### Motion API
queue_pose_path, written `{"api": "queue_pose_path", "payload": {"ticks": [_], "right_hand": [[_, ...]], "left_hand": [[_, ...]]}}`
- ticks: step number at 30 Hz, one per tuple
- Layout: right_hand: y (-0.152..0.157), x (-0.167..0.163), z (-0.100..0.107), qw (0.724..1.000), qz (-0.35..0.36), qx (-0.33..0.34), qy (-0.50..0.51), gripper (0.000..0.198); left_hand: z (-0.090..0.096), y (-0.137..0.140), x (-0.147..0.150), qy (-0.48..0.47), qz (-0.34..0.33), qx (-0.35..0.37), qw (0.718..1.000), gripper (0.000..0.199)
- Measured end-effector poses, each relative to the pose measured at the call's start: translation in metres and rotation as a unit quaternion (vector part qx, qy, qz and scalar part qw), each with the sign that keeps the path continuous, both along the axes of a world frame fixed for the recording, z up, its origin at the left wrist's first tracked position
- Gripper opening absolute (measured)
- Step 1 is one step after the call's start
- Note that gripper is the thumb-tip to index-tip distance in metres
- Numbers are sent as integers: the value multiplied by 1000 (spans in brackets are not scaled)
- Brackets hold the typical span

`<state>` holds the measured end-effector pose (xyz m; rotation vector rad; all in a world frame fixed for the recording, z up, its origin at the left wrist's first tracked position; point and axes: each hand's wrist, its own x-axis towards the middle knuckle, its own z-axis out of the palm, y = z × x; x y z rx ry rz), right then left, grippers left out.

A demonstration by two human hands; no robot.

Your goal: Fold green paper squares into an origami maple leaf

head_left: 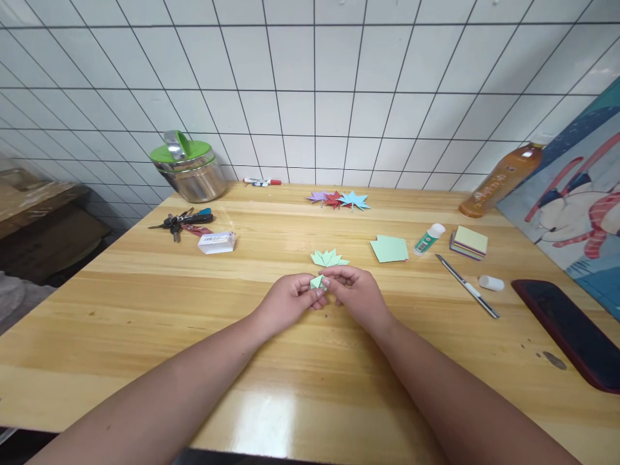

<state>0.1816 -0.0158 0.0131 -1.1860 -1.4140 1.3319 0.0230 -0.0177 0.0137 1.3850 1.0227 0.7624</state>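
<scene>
Between my two hands is a small folded piece of light green paper [316,282], pinched at both sides, with a triangular flap facing up. My left hand [289,298] grips its left edge between thumb and fingers. Thumb and fingers of my right hand [357,294] close on its right side. Just beyond the fingertips lies a light green folded paper leaf [329,258] with several points. Light green paper sheets [390,248] lie to the right of it. Farther back sit a purple paper leaf [318,197], a red one [335,200] and a blue one [354,200].
On the right are a glue stick [429,239], sticky notes [469,242], a utility knife [467,286], a white cap [491,283], a phone [571,329] and a bottle [504,177]. Leftward are keys [181,221], a small white box [216,243], a metal pot [196,177] and a marker [261,182].
</scene>
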Motion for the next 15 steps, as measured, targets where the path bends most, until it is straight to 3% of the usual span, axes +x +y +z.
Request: {"api": "queue_pose_path", "payload": {"ticks": [4,8,15], "right_hand": [[-1,0,-2,1000,-25,5,5,29],[-2,0,-3,998,-42,19,-41,18],[-1,2,0,981,-75,159,-82,8]], "left_hand": [[0,0,0,3,10,10,1000,26],[0,-1,1,5,22,15,1000,26],[0,-2,0,2,15,26,1000,24]]}}
